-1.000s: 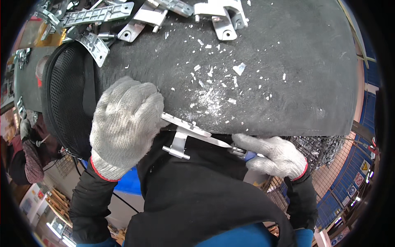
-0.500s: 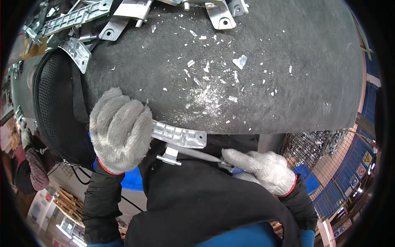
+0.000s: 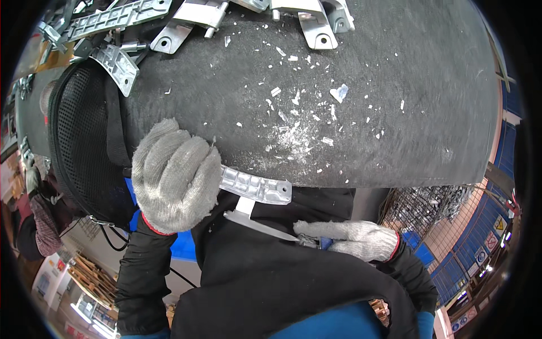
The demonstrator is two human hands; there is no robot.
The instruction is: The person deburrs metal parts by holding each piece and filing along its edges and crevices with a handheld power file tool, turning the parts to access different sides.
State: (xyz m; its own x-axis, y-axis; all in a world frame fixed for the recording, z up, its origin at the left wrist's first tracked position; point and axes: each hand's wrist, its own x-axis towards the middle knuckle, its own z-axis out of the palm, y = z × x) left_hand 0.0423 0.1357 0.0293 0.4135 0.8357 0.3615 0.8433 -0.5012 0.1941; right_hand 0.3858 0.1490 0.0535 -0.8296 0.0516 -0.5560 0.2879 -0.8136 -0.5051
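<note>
My left hand [image 3: 178,178], in a grey knitted glove, is closed around one end of a silver ribbed metal bracket [image 3: 259,188]. The bracket's free end, which has a hole, sticks out to the right along the table's near edge. A short pale tab [image 3: 244,206] points down from its underside. Lower right, my gloved right hand [image 3: 358,240] is closed on a knife [image 3: 262,227], its long narrow blade pointing left just below the tab. Bits of blue show at the knife's handle; the rest is inside the glove. Whether the blade touches the tab I cannot tell.
White chips and powder [image 3: 296,138] are scattered over the dark table [image 3: 429,130]. More metal brackets [image 3: 118,20] lie at the back left. A black mesh bag [image 3: 82,124] stands left of my hand. At right is a wire cage [image 3: 429,209] of scrap; a co-worker's sleeve [image 3: 45,226] shows far left.
The knife has moved down and left, its blade now below the tab and tilted. My right hand has dropped slightly and turned. My left hand keeps its grip on the bracket.
</note>
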